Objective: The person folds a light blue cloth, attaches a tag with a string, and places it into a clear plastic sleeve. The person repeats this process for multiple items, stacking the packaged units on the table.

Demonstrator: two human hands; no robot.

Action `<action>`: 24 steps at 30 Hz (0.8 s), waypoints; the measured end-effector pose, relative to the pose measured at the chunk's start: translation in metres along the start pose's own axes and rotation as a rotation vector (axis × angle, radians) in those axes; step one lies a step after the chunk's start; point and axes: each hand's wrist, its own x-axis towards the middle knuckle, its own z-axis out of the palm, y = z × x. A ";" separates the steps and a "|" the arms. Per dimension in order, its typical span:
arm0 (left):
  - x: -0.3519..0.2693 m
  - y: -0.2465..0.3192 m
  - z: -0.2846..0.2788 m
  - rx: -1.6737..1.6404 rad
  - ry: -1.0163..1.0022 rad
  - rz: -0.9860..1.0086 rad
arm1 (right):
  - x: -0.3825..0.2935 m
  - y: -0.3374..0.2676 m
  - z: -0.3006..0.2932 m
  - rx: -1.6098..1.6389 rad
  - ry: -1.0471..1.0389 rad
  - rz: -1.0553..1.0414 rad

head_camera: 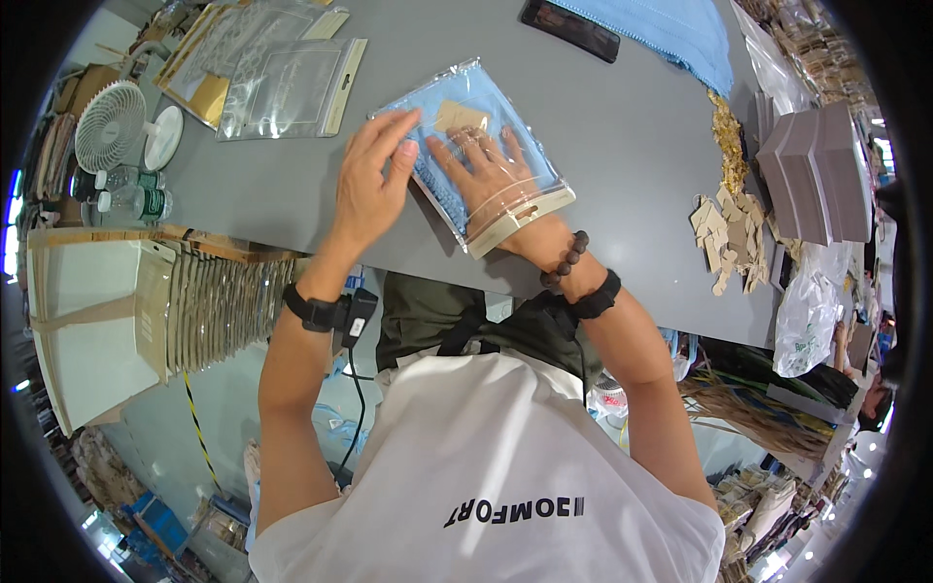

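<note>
A clear plastic packaging bag (560, 197) with a pale header strip lies tilted on the grey table (291, 189). Inside it is folded light-blue fabric (503, 98) with a textured edge, and a beige card tag (459, 115) rests near the top of the fabric. My right hand (496, 171) reaches through the header end into the bag, palm down and fingers spread over the fabric. At the bag's left edge is my left hand (375, 171), its thumb apart from the fingers. Whether its fingertips touch the plastic, I cannot tell.
Flat clear bags (284, 95) lie at upper left by a white fan (111, 127) and water bottles (138, 202). A phone (572, 29) and more blue fabric (670, 36) lie at the top. Beige tags (732, 240) and a grey card stack (816, 175) occupy the right side.
</note>
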 end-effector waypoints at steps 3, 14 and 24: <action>0.008 -0.022 0.003 -0.019 -0.083 -0.075 | 0.008 -0.006 -0.001 -0.120 -0.073 0.007; -0.016 -0.022 0.015 0.351 -0.192 -0.047 | -0.074 -0.021 -0.011 0.089 0.050 -0.081; -0.023 -0.016 0.009 0.104 0.132 0.055 | -0.098 0.033 -0.041 0.829 0.054 0.781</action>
